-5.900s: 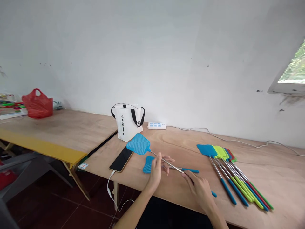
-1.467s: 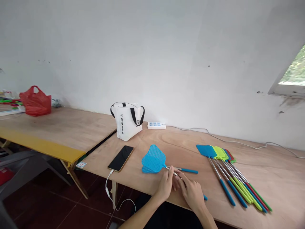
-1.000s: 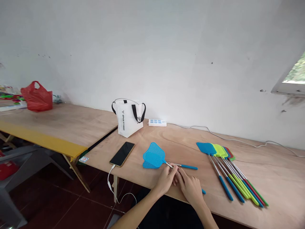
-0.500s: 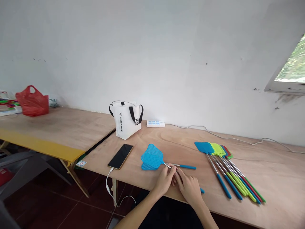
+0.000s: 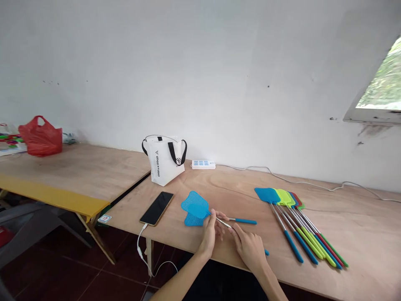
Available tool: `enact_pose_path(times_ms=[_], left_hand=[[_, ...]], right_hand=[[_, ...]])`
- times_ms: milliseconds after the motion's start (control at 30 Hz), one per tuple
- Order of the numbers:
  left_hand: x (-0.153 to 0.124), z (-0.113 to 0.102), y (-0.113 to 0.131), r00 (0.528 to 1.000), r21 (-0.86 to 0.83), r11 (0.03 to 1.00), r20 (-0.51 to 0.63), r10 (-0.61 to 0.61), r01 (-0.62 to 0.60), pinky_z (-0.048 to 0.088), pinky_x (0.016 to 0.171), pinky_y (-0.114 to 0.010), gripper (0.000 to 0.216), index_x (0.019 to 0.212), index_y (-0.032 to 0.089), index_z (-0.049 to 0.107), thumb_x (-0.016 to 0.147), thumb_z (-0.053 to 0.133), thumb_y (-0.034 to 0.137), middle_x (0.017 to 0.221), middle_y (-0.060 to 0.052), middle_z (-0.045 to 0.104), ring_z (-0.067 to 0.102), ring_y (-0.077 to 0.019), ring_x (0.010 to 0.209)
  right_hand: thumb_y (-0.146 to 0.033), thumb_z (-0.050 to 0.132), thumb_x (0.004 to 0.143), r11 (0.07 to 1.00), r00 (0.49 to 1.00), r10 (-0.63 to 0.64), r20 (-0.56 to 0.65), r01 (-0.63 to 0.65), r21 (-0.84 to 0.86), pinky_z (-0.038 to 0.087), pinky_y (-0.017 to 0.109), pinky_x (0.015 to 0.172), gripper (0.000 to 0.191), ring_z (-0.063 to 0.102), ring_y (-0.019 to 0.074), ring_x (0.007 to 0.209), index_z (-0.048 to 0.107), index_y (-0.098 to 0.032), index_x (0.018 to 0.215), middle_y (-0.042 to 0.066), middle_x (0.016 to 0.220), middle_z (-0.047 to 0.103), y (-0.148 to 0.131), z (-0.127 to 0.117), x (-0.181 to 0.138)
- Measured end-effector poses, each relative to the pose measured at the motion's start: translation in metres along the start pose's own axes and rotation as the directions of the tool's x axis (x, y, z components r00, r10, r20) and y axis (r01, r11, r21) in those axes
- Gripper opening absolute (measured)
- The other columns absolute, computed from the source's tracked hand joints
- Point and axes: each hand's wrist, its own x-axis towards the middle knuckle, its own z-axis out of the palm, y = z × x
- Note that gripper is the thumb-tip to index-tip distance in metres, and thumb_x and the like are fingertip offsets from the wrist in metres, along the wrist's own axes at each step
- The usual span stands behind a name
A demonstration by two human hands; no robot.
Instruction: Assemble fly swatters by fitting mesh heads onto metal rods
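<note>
A blue fly swatter [image 5: 194, 202] with a metal shaft is in both my hands above the table's near edge. My left hand [image 5: 209, 236] is closed around the shaft just below the swatter's head, thumb on top. Farther down the same shaft, my right hand [image 5: 249, 246] grips it and hides the lower part. A blue handle end shows past my right hand. Under the held swatter lies a second blue swatter, its blue handle [image 5: 246, 221] pointing right. Several swatters in blue, yellow-green, red and green lie in an overlapping row, with a yellow-green head [image 5: 284, 196] among them, to the right.
On the wooden table [image 5: 225, 184] a phone [image 5: 157, 208] with a white cable lies at left. Behind it stand a white bag [image 5: 163, 163] and a power strip [image 5: 203, 164] by the wall. A red plastic bag [image 5: 42, 138] sits on the neighbouring table.
My left hand has shifted left toward the swatter's head, away from my right hand, and more metal shaft shows between them. The held swatter's head has moved slightly left.
</note>
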Motion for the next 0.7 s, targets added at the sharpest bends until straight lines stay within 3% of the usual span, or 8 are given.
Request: enact_pose_path(times_ms=[200, 400, 567, 700], left_hand=[[0.011, -0.013, 0.031, 0.987, -0.043, 0.994, -0.131, 0.089, -0.096, 0.038, 0.036, -0.019, 0.061, 0.073, 0.016, 0.057, 0.079, 0.064, 0.077, 0.077, -0.010, 0.074, 0.051, -0.0093, 0.044], [0.012, -0.016, 0.061, 0.977, -0.005, 0.982, -0.095, 0.189, -0.190, 0.037, 0.038, -0.020, 0.057, 0.070, 0.017, 0.056, 0.084, 0.065, 0.071, 0.077, -0.010, 0.073, 0.053, -0.0107, 0.048], [0.023, -0.044, 0.091, 0.932, -0.044, 0.955, -0.234, 0.276, -0.293, 0.040, 0.039, -0.020, 0.058, 0.068, 0.018, 0.051, 0.077, 0.072, 0.072, 0.069, -0.005, 0.068, 0.050, -0.0101, 0.048], [0.029, -0.063, 0.109, 0.930, -0.073, 0.959, -0.273, 0.245, -0.274, 0.041, 0.040, -0.020, 0.060, 0.070, 0.019, 0.049, 0.070, 0.078, 0.071, 0.068, -0.002, 0.065, 0.049, -0.0093, 0.049]], right_hand=[[-0.048, 0.025, 0.108, 1.000, 1.000, -0.020, 0.018, 0.019, 0.019, 0.026, 0.027, 0.053, 0.047, 0.071, 0.0207, 0.062, 0.066, -0.029, 0.096, 0.001, 0.072, 0.075, 0.034, -0.025, 0.004], [-0.049, 0.028, 0.108, 0.987, 0.998, -0.065, -0.010, 0.065, 0.146, 0.030, 0.026, 0.055, 0.049, 0.069, 0.0184, 0.064, 0.061, -0.026, 0.080, 0.000, 0.067, 0.070, 0.064, -0.037, 0.006], [-0.053, 0.032, 0.106, 0.986, 0.995, -0.054, -0.079, 0.066, 0.155, 0.038, 0.025, 0.059, 0.049, 0.069, 0.0179, 0.066, 0.066, -0.025, 0.082, 0.003, 0.074, 0.072, 0.100, -0.038, -0.002], [-0.057, 0.033, 0.104, 0.981, 0.995, -0.032, -0.095, 0.050, 0.190, 0.045, 0.026, 0.066, 0.050, 0.071, 0.0191, 0.073, 0.068, -0.025, 0.088, 0.003, 0.080, 0.074, 0.126, -0.033, -0.008]])
